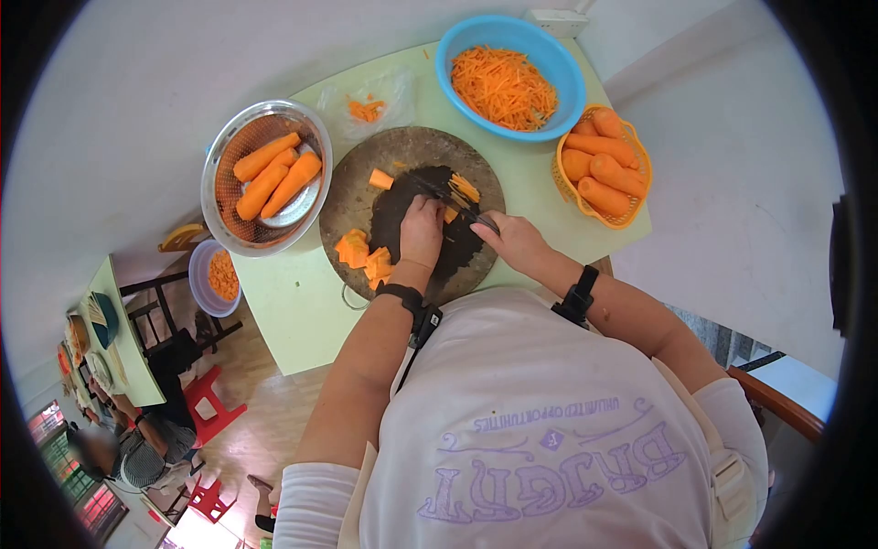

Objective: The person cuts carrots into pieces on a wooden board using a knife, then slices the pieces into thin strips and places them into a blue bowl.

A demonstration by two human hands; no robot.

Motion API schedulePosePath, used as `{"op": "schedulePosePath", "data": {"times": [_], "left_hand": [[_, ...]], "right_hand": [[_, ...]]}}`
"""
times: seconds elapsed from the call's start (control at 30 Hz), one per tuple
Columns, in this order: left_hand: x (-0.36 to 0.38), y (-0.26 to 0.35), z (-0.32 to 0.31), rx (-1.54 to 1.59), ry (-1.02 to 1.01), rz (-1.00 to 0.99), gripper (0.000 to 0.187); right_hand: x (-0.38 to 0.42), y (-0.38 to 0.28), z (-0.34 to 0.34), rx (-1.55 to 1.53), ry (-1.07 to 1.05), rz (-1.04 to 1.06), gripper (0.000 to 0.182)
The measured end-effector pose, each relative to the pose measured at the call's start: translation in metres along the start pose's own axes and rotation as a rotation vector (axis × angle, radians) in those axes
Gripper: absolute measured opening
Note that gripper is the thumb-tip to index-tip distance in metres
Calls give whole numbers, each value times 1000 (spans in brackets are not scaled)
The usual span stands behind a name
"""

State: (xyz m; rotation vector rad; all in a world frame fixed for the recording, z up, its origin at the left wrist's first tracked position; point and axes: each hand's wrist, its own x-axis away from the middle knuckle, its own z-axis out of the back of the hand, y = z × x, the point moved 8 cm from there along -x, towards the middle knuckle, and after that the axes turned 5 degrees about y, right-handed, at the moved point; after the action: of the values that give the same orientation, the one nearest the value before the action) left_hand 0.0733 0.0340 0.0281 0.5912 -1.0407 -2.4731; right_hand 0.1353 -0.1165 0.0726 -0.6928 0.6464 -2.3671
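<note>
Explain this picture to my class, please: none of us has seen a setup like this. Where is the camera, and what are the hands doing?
There is no robot here, only a person with two bare hands. The one picture comes from a camera worn on the head, looking forward and down. The right hand grips a knife over a round board. The left hand is close beside the blade; whether it grips anything is hidden. Carrot chunks and thin strips lie on the board. Around it on the table stand a metal bowl and a yellow basket, both with whole carrots, and a blue basin of shredded carrot.
</note>
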Motion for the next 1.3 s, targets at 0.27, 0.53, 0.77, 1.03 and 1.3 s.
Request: {"op": "schedulePosePath", "data": {"times": [0.27,0.53,0.77,1.03,1.3], "left_hand": [[0,-2,-2,-28,-5,25,7],[0,-2,-2,-22,-7,28,7],[1,-3,-2,-30,-2,30,7],[1,-2,-1,-11,-8,34,7],[2,-1,1,-8,-29,36,7]], "right_hand": [[12,-2,5,-43,34,10,44],[12,-2,3,-16,40,7,43],[11,-3,2,-5,35,31,45],[1,-3,-1,36,5,-11,42],[-2,3,2,-63,-13,-16,44]]}}
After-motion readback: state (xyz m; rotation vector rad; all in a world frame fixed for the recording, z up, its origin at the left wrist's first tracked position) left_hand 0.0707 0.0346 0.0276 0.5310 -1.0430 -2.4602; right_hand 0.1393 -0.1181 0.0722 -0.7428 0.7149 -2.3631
